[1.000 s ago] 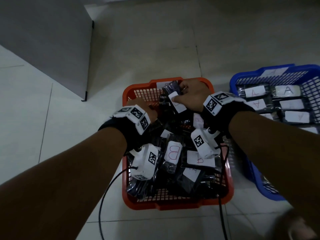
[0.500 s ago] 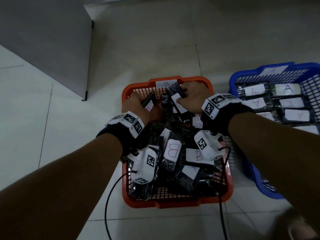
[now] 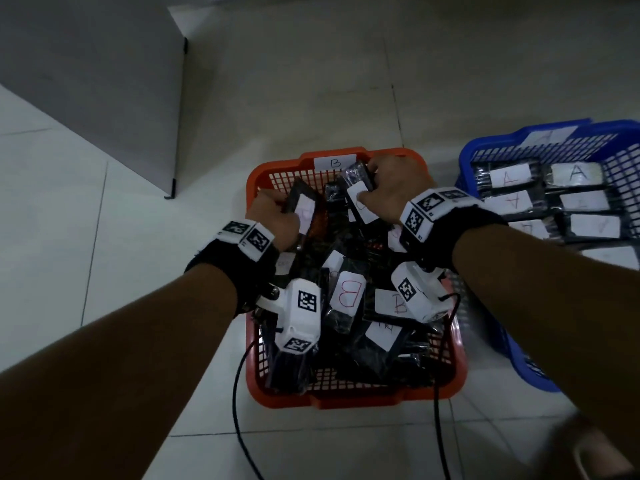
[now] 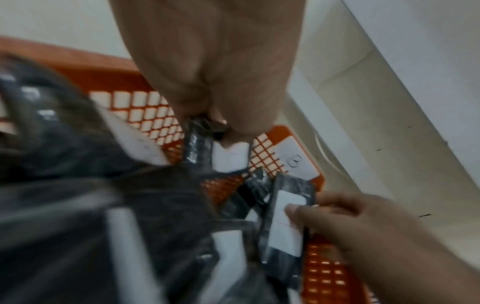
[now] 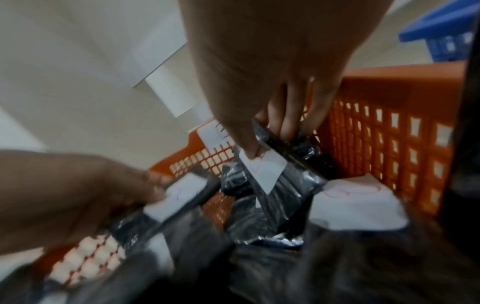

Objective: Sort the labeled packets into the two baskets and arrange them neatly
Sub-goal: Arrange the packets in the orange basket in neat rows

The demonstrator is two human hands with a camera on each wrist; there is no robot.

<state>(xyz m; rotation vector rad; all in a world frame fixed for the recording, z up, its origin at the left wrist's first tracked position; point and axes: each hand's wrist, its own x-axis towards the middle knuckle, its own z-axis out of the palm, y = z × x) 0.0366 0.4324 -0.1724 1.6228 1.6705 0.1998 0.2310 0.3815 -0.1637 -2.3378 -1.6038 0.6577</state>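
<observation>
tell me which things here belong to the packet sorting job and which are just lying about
Part of the job:
- orange basket tagged B, heaped with B packets
- blue basket with A packets in rows
- packet gripped by the left hand
- packet gripped by the right hand

Just lying about:
- grey cabinet
- black cables on the floor

orange basket: packed with a loose packet pile, little free floor inside
blue basket: just right, packets in rows
left: bare tile, grey panel beyond
</observation>
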